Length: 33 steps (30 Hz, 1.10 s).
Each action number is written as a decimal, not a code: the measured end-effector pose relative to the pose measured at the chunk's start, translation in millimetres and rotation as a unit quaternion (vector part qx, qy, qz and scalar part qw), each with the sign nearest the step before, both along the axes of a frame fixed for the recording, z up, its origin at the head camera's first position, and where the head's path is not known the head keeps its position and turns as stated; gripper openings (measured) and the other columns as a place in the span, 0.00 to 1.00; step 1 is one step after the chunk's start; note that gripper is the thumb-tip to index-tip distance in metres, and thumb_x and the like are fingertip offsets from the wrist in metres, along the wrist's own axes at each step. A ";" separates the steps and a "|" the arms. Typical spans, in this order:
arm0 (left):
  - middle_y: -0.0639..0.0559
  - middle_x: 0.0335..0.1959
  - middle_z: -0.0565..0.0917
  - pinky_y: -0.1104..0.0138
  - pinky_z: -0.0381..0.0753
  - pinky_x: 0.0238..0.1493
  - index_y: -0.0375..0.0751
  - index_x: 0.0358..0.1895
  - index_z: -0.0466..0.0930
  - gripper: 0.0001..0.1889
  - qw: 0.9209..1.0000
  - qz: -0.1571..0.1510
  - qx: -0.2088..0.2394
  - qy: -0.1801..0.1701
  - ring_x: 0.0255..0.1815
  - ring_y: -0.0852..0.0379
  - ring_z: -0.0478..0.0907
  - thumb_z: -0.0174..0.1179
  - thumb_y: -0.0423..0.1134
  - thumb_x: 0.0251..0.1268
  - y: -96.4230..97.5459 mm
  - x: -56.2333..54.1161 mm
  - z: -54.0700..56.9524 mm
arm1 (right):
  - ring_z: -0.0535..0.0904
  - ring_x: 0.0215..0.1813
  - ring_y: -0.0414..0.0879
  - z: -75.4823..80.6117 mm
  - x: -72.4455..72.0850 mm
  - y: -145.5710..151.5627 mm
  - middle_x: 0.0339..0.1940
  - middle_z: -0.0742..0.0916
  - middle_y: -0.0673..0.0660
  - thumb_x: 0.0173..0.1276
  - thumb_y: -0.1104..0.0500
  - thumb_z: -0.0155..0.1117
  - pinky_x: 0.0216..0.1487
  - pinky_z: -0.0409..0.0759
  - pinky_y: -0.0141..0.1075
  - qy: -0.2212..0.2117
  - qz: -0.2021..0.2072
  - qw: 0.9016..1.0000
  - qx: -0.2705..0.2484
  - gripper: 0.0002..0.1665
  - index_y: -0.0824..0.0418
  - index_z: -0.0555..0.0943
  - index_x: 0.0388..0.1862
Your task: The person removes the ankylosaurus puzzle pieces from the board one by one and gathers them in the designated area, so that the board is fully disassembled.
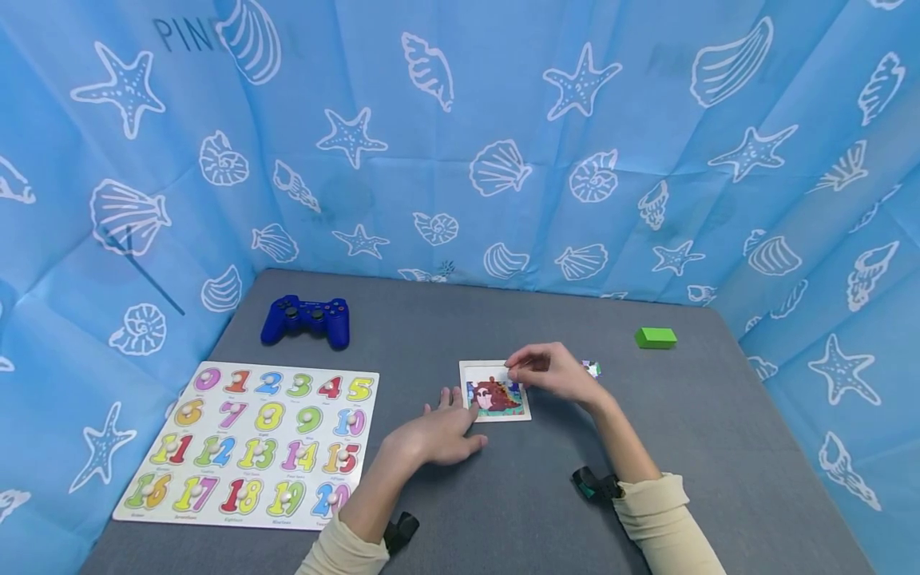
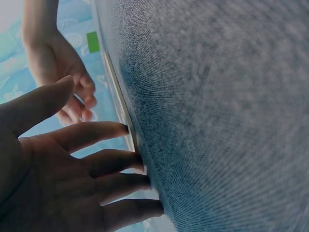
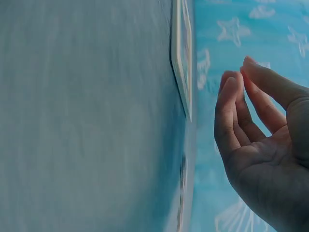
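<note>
Head view now: look at the picture puzzle, flat on the grey table. Touching its left edge with the left hand, fingers well apart. Hovering over its upper-right corner with the right hand, fingertips together, cannot tell whether around anything. Just right of the puzzle, see a small colourful piece, partly hidden; farther right, a green block; left of the puzzle, a number board.

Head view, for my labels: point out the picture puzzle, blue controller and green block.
Picture puzzle [image 1: 496,398], head view, on its picture.
Blue controller [image 1: 306,318], head view, middle of its body.
Green block [image 1: 656,339], head view, near its centre.
</note>
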<state>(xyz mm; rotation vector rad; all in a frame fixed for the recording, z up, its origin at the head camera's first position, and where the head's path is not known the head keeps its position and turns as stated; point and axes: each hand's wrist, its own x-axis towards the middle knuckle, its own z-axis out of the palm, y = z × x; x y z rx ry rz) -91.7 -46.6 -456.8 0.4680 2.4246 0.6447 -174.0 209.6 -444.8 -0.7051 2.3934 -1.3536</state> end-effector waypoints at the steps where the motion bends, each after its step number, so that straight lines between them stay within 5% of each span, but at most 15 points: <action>1: 0.32 0.91 0.46 0.34 0.50 0.89 0.42 0.87 0.60 0.38 1.000 -0.002 0.002 0.004 0.94 0.35 0.38 0.54 0.58 0.85 -0.3 -2.2 -7.4 | 0.90 0.44 0.53 -0.2 0.5 -5.0 0.47 0.92 0.66 0.78 0.62 0.70 0.47 0.90 0.36 -0.001 0.012 1.000 0.002 0.14 0.71 0.87 0.56; 7: 0.33 0.91 0.44 0.34 0.50 0.88 0.43 0.87 0.60 0.38 1.000 -0.006 0.014 0.011 0.94 0.36 0.36 0.54 0.59 0.85 -0.8 -10.4 -29.0 | 0.90 0.45 0.51 -1.1 -2.0 -31.6 0.48 0.93 0.67 0.79 0.63 0.68 0.46 0.87 0.30 -0.003 0.070 0.997 0.023 0.13 0.70 0.88 0.57; 16: 0.29 0.91 0.47 0.33 0.53 0.87 0.39 0.86 0.61 0.37 1.000 -0.007 0.012 0.003 0.93 0.32 0.40 0.56 0.54 0.85 -1.1 0.8 3.6 | 0.81 0.32 0.36 -5.4 -7.5 -60.0 0.36 0.92 0.58 0.75 0.64 0.73 0.38 0.81 0.27 0.013 0.071 0.992 0.103 0.08 0.66 0.91 0.49; 25: 0.33 0.92 0.42 0.33 0.50 0.88 0.46 0.88 0.58 0.40 1.000 -0.013 0.013 -0.001 0.94 0.36 0.34 0.54 0.61 0.84 -3.2 -9.2 -23.4 | 0.76 0.30 0.36 -4.9 -4.2 -71.0 0.31 0.87 0.54 0.71 0.65 0.76 0.34 0.76 0.27 0.037 0.066 0.987 0.141 0.06 0.65 0.89 0.44; 28: 0.32 0.91 0.41 0.32 0.50 0.88 0.45 0.88 0.58 0.39 1.000 -0.016 0.016 -0.005 0.93 0.35 0.34 0.53 0.60 0.85 -3.0 -8.1 -18.0 | 0.77 0.31 0.36 -5.0 -3.9 -71.6 0.33 0.87 0.55 0.71 0.64 0.76 0.35 0.77 0.28 0.036 0.064 0.987 0.144 0.07 0.65 0.87 0.44; 33: 0.29 0.91 0.44 0.31 0.50 0.87 0.40 0.87 0.60 0.36 1.000 -0.012 0.021 -0.010 0.93 0.31 0.36 0.55 0.53 0.86 -1.9 1.8 10.7 | 0.78 0.33 0.37 -6.1 -4.0 -68.9 0.34 0.88 0.55 0.72 0.65 0.75 0.37 0.79 0.28 0.031 0.069 0.989 0.127 0.06 0.64 0.86 0.45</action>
